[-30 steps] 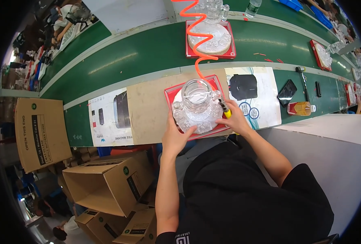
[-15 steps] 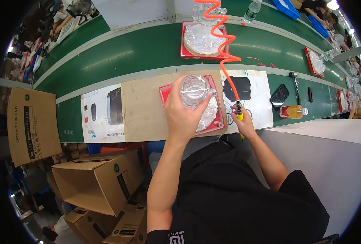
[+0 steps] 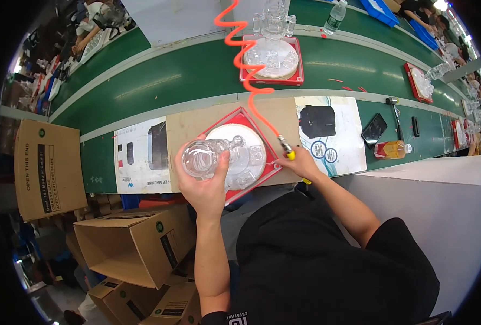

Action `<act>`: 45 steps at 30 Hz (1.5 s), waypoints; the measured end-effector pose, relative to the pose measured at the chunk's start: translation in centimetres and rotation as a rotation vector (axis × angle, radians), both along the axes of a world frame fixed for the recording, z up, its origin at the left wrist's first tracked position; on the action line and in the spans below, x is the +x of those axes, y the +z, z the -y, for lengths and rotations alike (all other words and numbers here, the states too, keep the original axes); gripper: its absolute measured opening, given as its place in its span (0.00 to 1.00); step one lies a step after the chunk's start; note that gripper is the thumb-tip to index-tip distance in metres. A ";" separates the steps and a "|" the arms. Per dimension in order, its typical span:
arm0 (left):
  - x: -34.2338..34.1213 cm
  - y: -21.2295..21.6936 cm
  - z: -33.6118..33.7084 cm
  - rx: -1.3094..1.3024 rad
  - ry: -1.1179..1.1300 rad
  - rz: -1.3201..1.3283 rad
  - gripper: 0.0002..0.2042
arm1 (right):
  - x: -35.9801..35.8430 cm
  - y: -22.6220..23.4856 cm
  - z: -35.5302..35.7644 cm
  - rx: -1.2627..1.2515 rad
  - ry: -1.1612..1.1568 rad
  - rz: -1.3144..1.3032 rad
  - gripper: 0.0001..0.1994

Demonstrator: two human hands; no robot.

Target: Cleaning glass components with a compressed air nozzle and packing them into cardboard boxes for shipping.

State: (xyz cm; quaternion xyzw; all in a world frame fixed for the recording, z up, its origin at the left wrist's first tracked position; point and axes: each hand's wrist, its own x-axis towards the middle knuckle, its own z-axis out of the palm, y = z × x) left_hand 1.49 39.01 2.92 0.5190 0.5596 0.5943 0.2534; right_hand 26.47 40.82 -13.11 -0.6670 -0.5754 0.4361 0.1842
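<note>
My left hand grips a clear glass vessel, lifted and tilted with its round base toward me, above a red tray that carries a white foam disc. Just right of that tray's corner, my right hand is shut on a yellow air-blow tool. An orange coiled hose runs up from the tool's tip. The tray lies on a cardboard sheet at the bench edge.
A second red tray with glassware sits on the green conveyor belt. Printed sheets, a black pad, a phone, a hammer and an orange bottle lie to the right. Cardboard boxes stand at lower left.
My left hand has raised the glass vessel off the tray and tipped it leftward. My right hand with the blow tool has drawn back to the tray's right corner.
</note>
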 end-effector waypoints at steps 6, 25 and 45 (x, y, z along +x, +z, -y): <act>0.1 0.1 0.0 -0.065 -0.002 -0.071 0.26 | -2.5 -2.8 -0.5 0.031 0.202 0.332 0.29; 0.0 -0.3 0.0 -0.054 0.026 -0.110 0.28 | 2.8 -3.2 0.6 -0.069 0.210 0.268 0.15; -0.4 -1.2 -0.7 -0.002 0.060 -0.087 0.27 | 12.8 -3.4 2.2 0.152 -0.295 0.204 0.27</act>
